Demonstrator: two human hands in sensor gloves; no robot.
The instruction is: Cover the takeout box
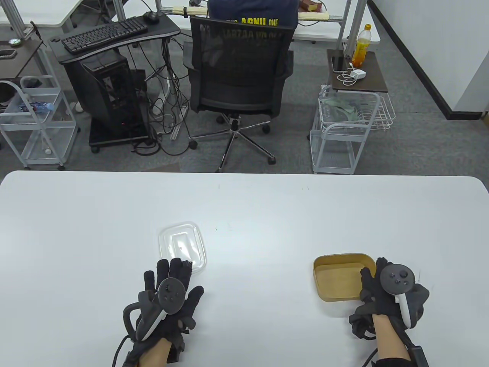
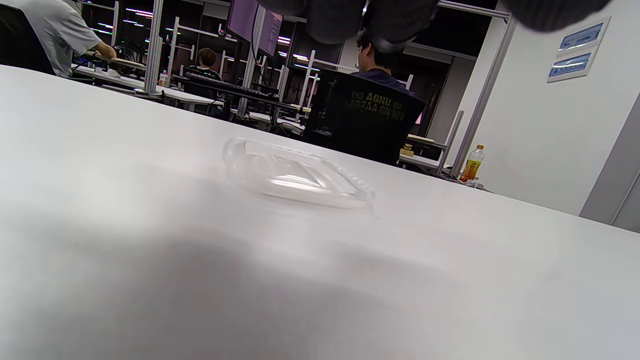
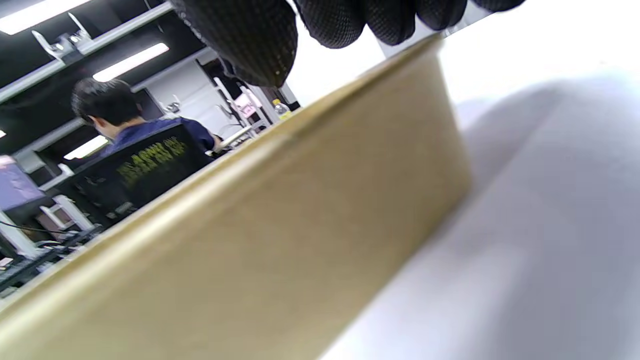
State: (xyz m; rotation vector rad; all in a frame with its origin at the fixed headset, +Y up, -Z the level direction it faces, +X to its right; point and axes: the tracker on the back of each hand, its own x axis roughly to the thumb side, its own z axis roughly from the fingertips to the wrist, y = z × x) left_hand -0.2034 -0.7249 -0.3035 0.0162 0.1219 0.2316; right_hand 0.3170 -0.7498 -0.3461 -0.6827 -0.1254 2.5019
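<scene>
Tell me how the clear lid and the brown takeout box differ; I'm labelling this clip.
The clear plastic lid is see-through and shallow; the brown takeout box is opaque, deeper and open on top. The lid lies by the left hand; the box is at the right hand, whose fingers reach over its rim. Both are rounded rectangles resting on the white table.

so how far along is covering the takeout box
Nothing is done yet: the brown takeout box sits open on the table. In hand: the right hand is at the box's right rim, and the left hand has its fingertips at the near edge of the clear lid, which lies flat, apart from the box. Left: lifting the lid, carrying it across and seating it.
</scene>
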